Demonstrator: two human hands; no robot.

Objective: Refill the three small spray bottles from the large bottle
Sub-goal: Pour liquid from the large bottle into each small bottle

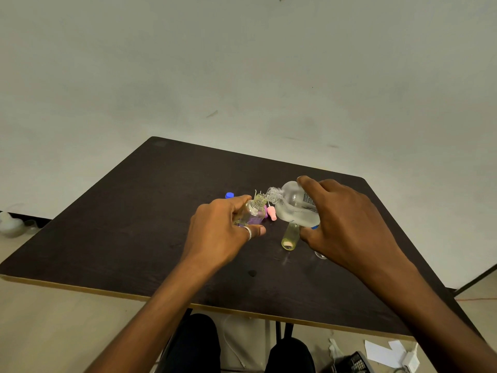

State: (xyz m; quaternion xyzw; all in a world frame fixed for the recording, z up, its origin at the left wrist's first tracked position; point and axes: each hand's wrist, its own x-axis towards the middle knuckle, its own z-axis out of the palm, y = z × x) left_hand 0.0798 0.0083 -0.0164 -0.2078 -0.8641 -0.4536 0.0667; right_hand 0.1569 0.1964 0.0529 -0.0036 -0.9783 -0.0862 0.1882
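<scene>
The right hand [347, 224] covers most of a clear object [320, 255] behind it; both forearms are cropped.

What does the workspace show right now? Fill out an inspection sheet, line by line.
Surface: dark table, pale front edge.
Job's things: large bottle tilted, its mouth at the open small bottle; yellow bottle lying on its side; pink sprayer and blue cap off, on the table.
Clutter: nothing seen.
Grippers: left hand holds the small bottle; right hand holds the large bottle.
Cables: white cord under the table.
Surroundings: bare wall; papers on the floor.
</scene>
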